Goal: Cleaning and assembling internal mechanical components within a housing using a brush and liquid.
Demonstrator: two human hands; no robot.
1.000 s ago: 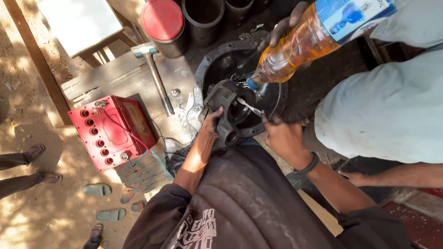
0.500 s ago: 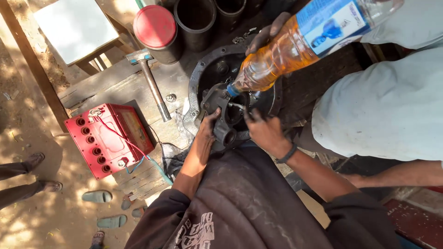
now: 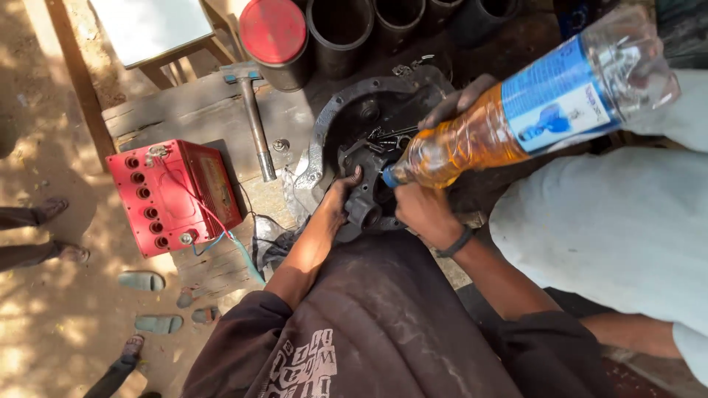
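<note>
The dark metal part (image 3: 366,200) sits at the near edge of the round black housing (image 3: 354,110), and both your hands are on it. Your left hand (image 3: 338,206) lies against its left side, fingers curled over the edge and thumb up toward the housing; it looks clamped onto the part, though the fingertips are lost in the dark metal. Your right hand (image 3: 420,210) is closed into a fist on the part's right side, just under the mouth of the bottle, but you cannot tell from here whether it grips the part itself or some small piece on it. So the part lies between your two hands, touching both, with your forearms running down toward your dark sleeves.

Above your right hand, another person's gloved hand (image 3: 461,99) tips a clear plastic bottle (image 3: 516,114) of amber liquid, neck down, with its mouth just beside the part.

To the left, well apart from your hands, a hammer (image 3: 254,121) lies on the wooden bench (image 3: 184,110), and a red battery (image 3: 173,195) with wires stands near its front edge.
</note>
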